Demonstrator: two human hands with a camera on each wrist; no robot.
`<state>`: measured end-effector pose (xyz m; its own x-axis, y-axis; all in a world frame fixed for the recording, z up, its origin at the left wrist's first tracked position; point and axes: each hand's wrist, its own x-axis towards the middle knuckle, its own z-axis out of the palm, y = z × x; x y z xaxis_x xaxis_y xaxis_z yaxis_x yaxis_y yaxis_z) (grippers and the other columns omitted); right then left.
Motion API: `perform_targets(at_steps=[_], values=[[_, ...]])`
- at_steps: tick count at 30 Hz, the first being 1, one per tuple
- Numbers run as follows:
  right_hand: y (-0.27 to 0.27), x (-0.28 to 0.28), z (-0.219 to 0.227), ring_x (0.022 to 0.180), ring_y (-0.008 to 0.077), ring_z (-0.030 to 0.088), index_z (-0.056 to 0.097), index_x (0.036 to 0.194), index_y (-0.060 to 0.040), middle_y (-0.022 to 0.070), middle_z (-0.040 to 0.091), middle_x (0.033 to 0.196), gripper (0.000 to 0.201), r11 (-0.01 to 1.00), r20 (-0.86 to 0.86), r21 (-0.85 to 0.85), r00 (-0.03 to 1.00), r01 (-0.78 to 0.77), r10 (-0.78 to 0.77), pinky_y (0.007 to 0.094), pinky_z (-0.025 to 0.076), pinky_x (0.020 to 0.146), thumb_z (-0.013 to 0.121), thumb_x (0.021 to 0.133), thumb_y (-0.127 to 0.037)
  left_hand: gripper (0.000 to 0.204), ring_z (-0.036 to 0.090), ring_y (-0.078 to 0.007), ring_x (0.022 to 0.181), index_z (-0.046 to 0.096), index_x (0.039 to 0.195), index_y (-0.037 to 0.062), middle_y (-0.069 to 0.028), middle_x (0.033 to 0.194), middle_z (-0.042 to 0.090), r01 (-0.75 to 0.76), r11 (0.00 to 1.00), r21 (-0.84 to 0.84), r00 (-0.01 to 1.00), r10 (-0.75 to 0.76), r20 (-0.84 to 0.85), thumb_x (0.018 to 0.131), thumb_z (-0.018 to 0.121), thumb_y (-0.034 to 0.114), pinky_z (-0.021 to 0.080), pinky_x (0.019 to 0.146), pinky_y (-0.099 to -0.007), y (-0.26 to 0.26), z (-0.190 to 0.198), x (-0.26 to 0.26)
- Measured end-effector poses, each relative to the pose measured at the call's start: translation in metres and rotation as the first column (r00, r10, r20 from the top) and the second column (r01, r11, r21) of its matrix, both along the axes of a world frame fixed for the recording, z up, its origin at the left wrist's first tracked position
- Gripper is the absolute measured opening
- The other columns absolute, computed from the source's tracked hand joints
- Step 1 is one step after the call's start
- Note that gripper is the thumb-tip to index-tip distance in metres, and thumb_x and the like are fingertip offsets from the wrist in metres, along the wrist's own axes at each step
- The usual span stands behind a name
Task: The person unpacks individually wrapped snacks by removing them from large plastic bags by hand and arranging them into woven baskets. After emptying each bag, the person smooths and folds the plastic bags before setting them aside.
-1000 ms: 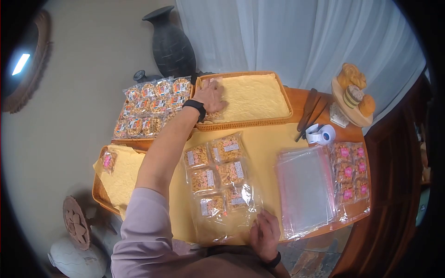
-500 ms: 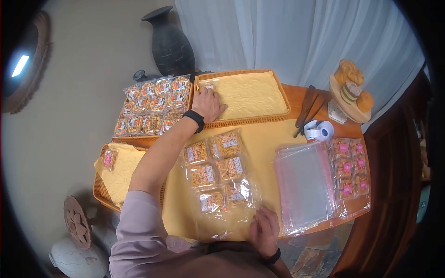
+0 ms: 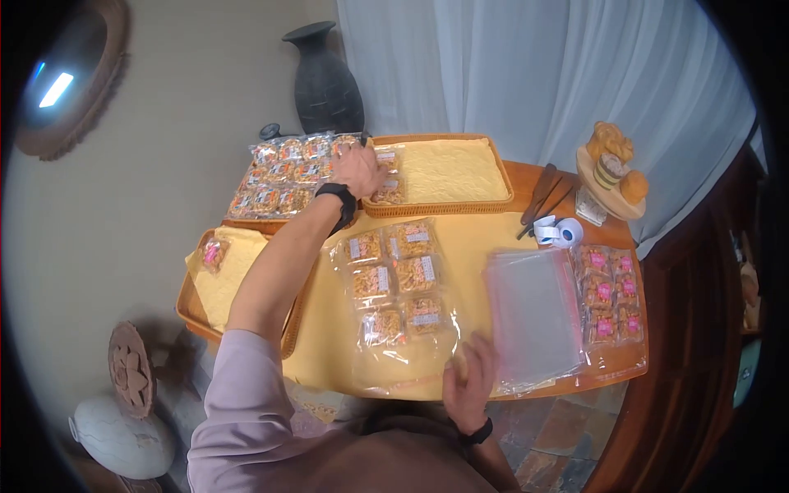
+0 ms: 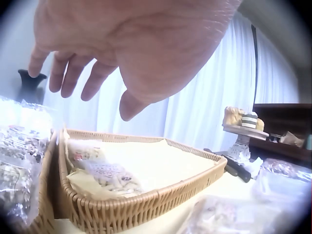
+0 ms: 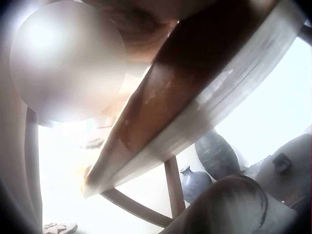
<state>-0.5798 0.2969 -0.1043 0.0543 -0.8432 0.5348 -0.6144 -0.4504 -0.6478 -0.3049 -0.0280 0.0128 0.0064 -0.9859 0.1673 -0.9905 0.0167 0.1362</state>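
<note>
At the far yellow-lined wicker basket (image 3: 444, 209) with two clear-wrapped snack packs (image 3: 389, 192) in, my left hand (image 3: 357, 170) is open; six packs (image 3: 416, 274) lie nearer. Whether my right hand (image 3: 472, 386) grips, I cannot tell.

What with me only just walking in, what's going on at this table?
A person's left hand hovers, open and empty, about where a basket of round snack packs meets a lined basket with two packs at its left end. The right hand is by the edge of a clear bag holding six packs; whether it touches is unclear. Flat clear bags lie to the right.
</note>
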Motion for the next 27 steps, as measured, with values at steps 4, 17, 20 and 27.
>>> perform_targets(at_steps=[4, 17, 20, 27], values=[[0.005, 0.002, 0.024, 0.135, 0.0483, 0.046, 0.043, 0.146, 0.003, 0.0272, 0.045, 0.15, 0.062, 0.995, -0.003, -0.091, 0.999, 0.05, -0.05, 0.0563, 0.036, 0.113, 0.067, 0.089, -0.006, 0.048, 0.049, -0.0415, 0.132, 0.07, 0.121, -0.0007, -0.0237, 0.135, 0.059, -0.078, 0.995, -0.062, 0.996, 0.081, 0.041, 0.09, 0.066, 0.035, 0.036, 0.112, -0.0588, 0.016, 0.01, -0.011], [0.01, 0.124, 0.149, 0.155, 0.0386, 0.026, 0.035, 0.155, 0.0042, 0.0215, 0.031, 0.165, 0.106, 0.423, -0.28, -0.137, 0.445, -0.896, 0.851, 0.0594, 0.016, 0.124, 0.031, 0.094, -0.083, 0.042, 0.045, -0.0383, 0.138, 0.07, 0.123, 0.0003, -0.0222, 0.135, 0.06, -0.089, 0.996, -0.015, 0.996, 0.089, -0.027, 0.09, 0.062, 0.024, 0.032, 0.114, -0.0583, 0.081, 0.022, -0.081], [0.007, 0.125, 0.144, 0.156, 0.0366, 0.024, 0.035, 0.156, 0.0011, 0.0192, 0.031, 0.166, 0.11, 0.434, -0.332, -0.128, 0.45, -0.892, 0.829, 0.0621, 0.015, 0.122, 0.029, 0.091, -0.087, 0.038, 0.047, -0.0372, 0.135, 0.073, 0.119, 0.0026, -0.02, 0.133, 0.061, -0.056, 0.997, -0.061, 0.998, 0.054, -0.043, 0.088, 0.065, 0.024, 0.033, 0.111, -0.0569, 0.086, 0.017, -0.083], [-0.004, 0.128, 0.13, 0.155, 0.0353, 0.026, 0.04, 0.156, -0.0031, 0.0156, 0.036, 0.164, 0.114, 0.54, -0.355, -0.146, 0.553, -0.829, 0.753, 0.0681, -0.003, 0.121, 0.019, 0.088, -0.092, 0.037, 0.047, -0.0345, 0.135, 0.074, 0.12, 0.0076, -0.0178, 0.133, 0.061, -0.022, 0.996, -0.092, 0.988, 0.036, 0.152, 0.09, 0.064, 0.025, 0.031, 0.111, -0.0613, 0.103, 0.0, -0.093]])
